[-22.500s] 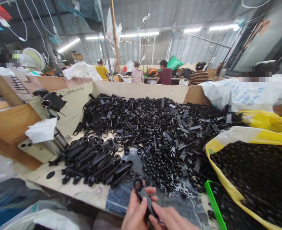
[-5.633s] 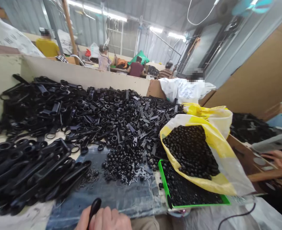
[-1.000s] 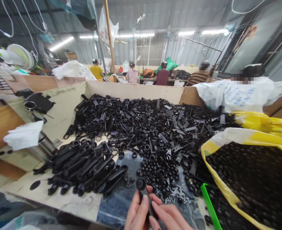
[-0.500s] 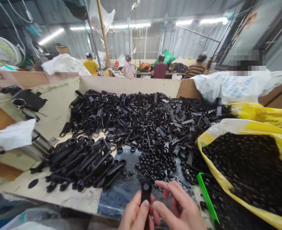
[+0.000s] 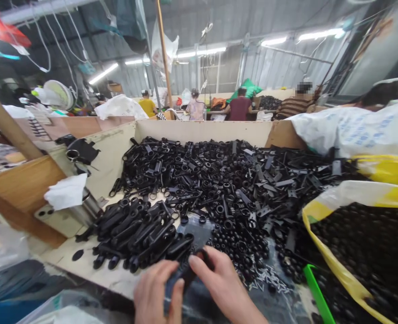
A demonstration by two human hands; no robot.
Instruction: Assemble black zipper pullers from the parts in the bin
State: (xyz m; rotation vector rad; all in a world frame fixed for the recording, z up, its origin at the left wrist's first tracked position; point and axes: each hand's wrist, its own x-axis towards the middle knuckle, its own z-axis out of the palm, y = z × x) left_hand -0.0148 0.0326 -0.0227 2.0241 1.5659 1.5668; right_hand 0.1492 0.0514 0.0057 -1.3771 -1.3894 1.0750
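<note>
A black plastic handle-shaped part (image 5: 189,275) slants between my two hands, just above the blue work mat. My right hand (image 5: 221,281) has thumb and fingers closed round its upper end, where a rounded edge shows. At the lower end, the fingers and thumb of my left hand (image 5: 156,290) curve around the part, slightly blurred. Beyond my left hand lie several similar long black handles (image 5: 134,231) in a heap. Small black round caps (image 5: 241,240) are spread past my right hand, with silvery screws (image 5: 273,276) nearer the mat's right side.
A large pile of black rings and flat pieces (image 5: 219,175) fills the table's back. At right stand a yellow-and-white sack (image 5: 334,261) of black beads and a green edge strip (image 5: 317,292). A metal cylinder (image 5: 90,204) with white cloth stands left. Co-workers sit beyond the partition.
The view has swung left. The black part, upright in my left hand before, is now tilted, and my right hand has closed on its upper end. Screws on the right are now uncovered.
</note>
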